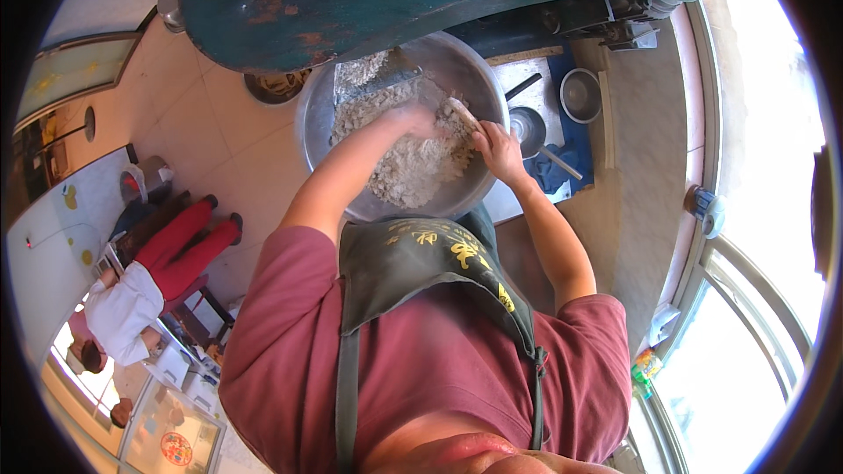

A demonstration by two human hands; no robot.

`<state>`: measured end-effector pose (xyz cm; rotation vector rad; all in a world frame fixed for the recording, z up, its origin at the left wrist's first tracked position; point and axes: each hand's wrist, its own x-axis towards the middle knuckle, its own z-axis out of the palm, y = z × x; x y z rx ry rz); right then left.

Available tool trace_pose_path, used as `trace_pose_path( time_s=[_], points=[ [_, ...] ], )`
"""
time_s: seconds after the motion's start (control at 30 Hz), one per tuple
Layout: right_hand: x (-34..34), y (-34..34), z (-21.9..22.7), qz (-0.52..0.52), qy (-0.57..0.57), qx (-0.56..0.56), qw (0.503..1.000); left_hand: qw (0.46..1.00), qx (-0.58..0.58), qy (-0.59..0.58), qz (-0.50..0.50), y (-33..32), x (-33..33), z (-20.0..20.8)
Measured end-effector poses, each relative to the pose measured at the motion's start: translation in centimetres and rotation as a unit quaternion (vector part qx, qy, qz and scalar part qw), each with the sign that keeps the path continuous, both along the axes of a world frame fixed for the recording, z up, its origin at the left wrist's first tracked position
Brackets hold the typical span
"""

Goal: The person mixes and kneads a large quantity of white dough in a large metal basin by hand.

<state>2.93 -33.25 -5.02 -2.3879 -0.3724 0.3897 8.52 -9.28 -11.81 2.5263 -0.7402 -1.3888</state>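
Under a dark green machine (351, 4) is a large metal bowl (493, 79), heaped with crumbly, pale flour dough (417, 171). My left hand (418, 120) is down in the dough, blurred by motion, so its fingers cannot be made out. At the bowl's right side, my right hand (499, 151) is closed around the lower end of a pale, dough-coated stick (463, 111), whose upper end leans into the bowl. A grey metal plate (386, 81) with dough around it slants across the far part of the bowl.
Right of the bowl lie a metal pan (527, 129) with a handle, a small metal bowl (580, 95) and a blue cloth (551, 174). A round basin (274, 88) rests on the floor to the left. Farther left a person in red trousers (180, 250) stands by a counter.
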Motion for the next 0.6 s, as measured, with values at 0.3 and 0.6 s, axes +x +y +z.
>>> trace_pose_path(
  time_s=[0.3,0.6],
  points=[
    [-1.5,0.8,0.7,0.010,-0.075,-0.041,0.996,0.984,-0.124,-0.060,-0.115,8.3,-7.2,5.6],
    [2.8,12.8,14.1,0.097,-0.147,0.016,0.984,0.978,-0.127,-0.133,0.094,9.1,-12.5,5.4]
  ],
)
